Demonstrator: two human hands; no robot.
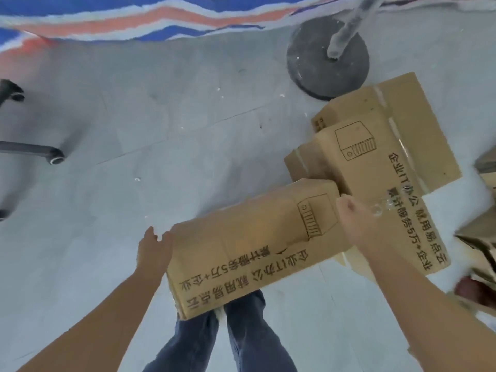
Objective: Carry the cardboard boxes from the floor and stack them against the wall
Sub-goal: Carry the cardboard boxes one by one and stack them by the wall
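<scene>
Between the two hands, low in the head view, sits a long cardboard box (247, 245) with black printed characters and a line drawing of a machine on its top face. Left hand (153, 251) lies against the box's left end, fingers fairly straight and pressed to the cardboard edge (fingertips partly blurred). Right hand (351, 218) is at the box's far right corner, fingers curled over the edge, gripping it. The box hangs over the person's jeans (241, 334), so it looks raised off the floor (161, 130), though how far I cannot tell.

Just beyond the right hand, a second box (375, 183) of the same print lies on the floor, touching or overlapping the held one at that corner. A third box (375, 108) lies behind it, partly covered by the second. More cardboard (480, 237) shows at the right edge, blurred, shape unclear.

Behind the third box stands a round dark base (311, 63) with a pale pole (346, 28) rising from it (pole blurred). A striped blue, white and orange cloth (134, 17) runs along the top of the frame. Black chair legs with a caster (53, 155) reach in from the left edge. The floor is pale grey with small white specks.
</scene>
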